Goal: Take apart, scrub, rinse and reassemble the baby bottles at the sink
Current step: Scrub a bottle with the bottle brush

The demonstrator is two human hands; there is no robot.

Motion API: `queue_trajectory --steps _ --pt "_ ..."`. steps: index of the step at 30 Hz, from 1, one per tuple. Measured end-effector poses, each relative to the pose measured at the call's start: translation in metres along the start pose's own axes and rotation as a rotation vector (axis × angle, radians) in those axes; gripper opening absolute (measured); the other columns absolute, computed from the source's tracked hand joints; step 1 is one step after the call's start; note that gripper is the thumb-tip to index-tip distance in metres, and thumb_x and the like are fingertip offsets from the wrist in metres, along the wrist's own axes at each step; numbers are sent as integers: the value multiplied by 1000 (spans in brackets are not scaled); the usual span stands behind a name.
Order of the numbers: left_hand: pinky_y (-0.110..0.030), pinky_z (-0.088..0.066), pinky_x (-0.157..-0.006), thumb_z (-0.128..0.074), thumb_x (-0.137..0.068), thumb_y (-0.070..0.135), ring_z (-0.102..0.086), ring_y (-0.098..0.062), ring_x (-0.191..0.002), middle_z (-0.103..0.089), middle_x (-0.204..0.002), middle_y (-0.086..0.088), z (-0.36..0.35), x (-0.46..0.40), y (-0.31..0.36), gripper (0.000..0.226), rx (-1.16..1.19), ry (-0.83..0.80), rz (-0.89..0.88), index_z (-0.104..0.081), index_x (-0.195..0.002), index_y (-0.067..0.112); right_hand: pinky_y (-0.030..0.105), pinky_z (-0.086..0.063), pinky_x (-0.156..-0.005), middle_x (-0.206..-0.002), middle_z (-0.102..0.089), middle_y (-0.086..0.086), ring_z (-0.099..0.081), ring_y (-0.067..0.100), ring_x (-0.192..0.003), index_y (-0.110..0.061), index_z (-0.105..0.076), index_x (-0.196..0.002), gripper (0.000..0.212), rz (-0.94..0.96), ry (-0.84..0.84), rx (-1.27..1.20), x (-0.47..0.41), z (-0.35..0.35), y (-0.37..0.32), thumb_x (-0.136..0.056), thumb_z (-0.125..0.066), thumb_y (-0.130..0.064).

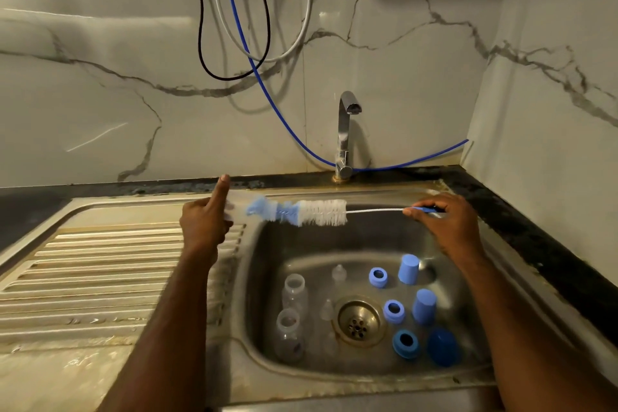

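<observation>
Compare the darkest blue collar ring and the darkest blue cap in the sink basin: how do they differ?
The dark blue ring shows an open centre hole; the dark blue cap is closed and domed. The ring lies nearer the drain; the cap sits to its right. The ring looks slightly lighter. Both rest apart on the basin floor.

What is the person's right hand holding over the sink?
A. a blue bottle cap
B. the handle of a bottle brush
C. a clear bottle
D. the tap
B: the right hand pinches the blue handle end of the brush, which it holds level above the sink; the caps and bottles lie in the basin, and the tap is untouched.
</observation>
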State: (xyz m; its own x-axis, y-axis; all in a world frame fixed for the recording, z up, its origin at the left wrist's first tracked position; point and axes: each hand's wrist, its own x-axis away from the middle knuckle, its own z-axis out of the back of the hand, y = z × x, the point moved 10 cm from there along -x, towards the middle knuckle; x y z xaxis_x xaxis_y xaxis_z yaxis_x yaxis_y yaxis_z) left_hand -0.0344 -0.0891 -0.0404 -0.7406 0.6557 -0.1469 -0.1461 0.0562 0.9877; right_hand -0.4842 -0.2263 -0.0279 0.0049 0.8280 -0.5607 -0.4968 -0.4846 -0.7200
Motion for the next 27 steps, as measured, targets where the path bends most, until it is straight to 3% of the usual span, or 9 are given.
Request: queue_trajectory --steps 5,9,12,14,16,20,24,27 --pt "-29 -44 -52 -64 -80 71 -55 -21 -56 -67 -74 -16 -20 12 -3 64 -53 -71 -18 -71 -83 8 45 -56 -82 -81 -71 -2 -65 22 -84 -17 -74 -81 20 39 -33 30 3 -16 -8 -69 -91 -20" --pt "-29 -43 -52 -70 -78 66 -54 -20 -59 -64 -74 -11 -4 5 -5 56 81 -16 46 -71 -89 11 32 -57 -78 -81 -71 0 -67 15 -80 -13 -74 -83 20 -12 -4 9 2 -6 3 -72 -89 -18" --pt "-32 -50 -62 -68 -89 52 -62 -27 -76 -70 -100 -13 -32 15 -9 38 111 -152 22 -70 -105 18 16 -48 -71 -76 -68 -9 -63 1 -76 -17 -73 -80 14 25 -89 38 9 -28 -9 -78 -85 -23" --pt "-31 -53 -66 -67 -94 38 -64 -29 -90 -66 -119 -12 -47 18 -17 36 224 -231 54 -64 -124 20 12 -43 -66 -72 -68 -10 -62 1 -72 -18 -73 -77 15 9 -102 67 9 -33 -6 -80 -83 -28" --pt "-30 -56 -67 -69 -93 33 -66 -28 -96 -65 -123 -11 -48 17 -18 44 335 -275 100 -58 -133 19 15 -44 -65 -72 -69 -8 -63 4 -71 -18 -72 -77 17 -42 -91 58 8 -24 2 -81 -82 -31" --pt "-26 -52 -58 -60 -101 27 -64 -19 -72 -67 -114 -15 -41 12 -13 31 481 -298 138 -62 -128 13 28 -53 -70 -71 -69 -8 -66 10 -72 -24 -71 -74 15 -76 -42 33 5 -5 13 -79 -84 -29" --pt "-41 -57 -85 -55 -102 18 -65 -33 -108 -61 -131 -13 -55 19 -15 38 411 -352 69 -52 -139 20 30 -53 -78 -74 -71 -10 -67 14 -81 -25 -73 -73 15 -3 -56 17 4 -19 1 -74 -88 -26" --pt "-45 -62 -80 -66 -94 28 -67 -37 -109 -61 -130 -14 -56 23 -13 47 390 -343 46 -51 -137 22 29 -52 -76 -76 -70 -7 -65 15 -80 -21 -73 -76 17 22 -34 35 1 -19 -3 -74 -88 -28"
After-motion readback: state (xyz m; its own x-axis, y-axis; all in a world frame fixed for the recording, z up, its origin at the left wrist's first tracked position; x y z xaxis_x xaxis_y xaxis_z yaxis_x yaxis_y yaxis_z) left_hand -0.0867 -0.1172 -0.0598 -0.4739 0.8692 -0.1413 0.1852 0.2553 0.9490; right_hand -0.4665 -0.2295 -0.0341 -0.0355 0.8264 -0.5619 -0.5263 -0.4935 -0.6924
